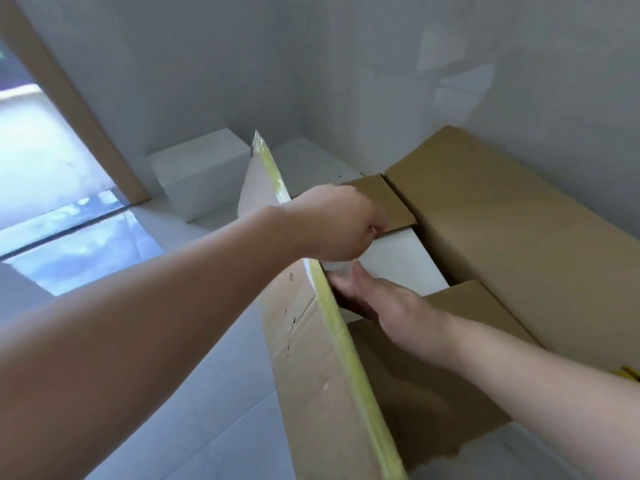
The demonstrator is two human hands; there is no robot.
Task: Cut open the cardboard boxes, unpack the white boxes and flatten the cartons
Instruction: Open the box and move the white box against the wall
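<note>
An open brown cardboard carton [502, 230] lies on the floor, its long left flap [322, 368] standing up with yellow tape along the edge. Inside it shows the top of a white box [398, 258]. My left hand [339, 226] reaches over the flap and curls its fingers on the white box's far edge. Reaching down just inside the flap, my right hand [377, 296] has its fingers against the near left side of the white box; its fingertips are hidden.
Another white box [201, 174] stands on the white tiled floor against the wall at the back left. A doorway with a tan frame [69, 109] opens at the left. White walls close in behind the carton. Something yellow [628, 373] pokes in at the right edge.
</note>
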